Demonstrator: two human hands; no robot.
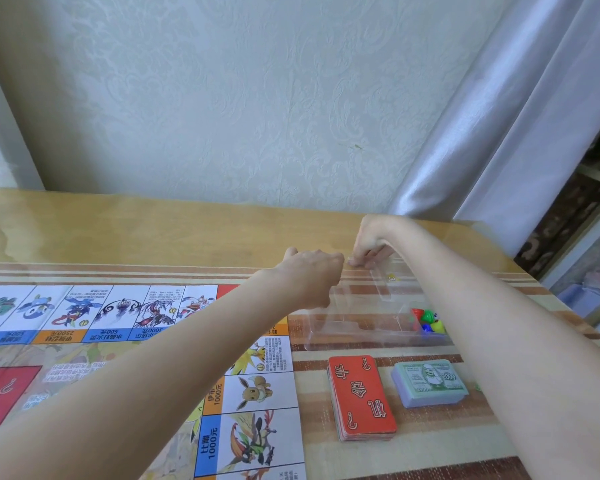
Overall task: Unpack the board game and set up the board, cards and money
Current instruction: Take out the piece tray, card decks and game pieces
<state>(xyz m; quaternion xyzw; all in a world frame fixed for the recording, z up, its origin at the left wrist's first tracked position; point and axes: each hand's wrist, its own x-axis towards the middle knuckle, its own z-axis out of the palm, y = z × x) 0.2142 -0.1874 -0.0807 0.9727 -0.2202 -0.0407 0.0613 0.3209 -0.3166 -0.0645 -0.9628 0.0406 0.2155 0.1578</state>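
a patterned pale wall (222, 98) and silvery curtain (520, 126) behind the table (153, 230).

There is one view only, from a wide-angle camera on the person's head; it looks forward and downward over the worktop (153, 230), toward the pale patterned wall (239, 98) behind it; the lens bends straight edges, so the worktop's far edge curves; both forearms reach in from the bottom corners and the hands (312, 271) meet near the middle of the frame, close to the lens; the game board (125, 341) fills the lower left and runs off the left and bottom edges; a curtain (516, 116) closes the upper right; with no second view, nothing is shared.
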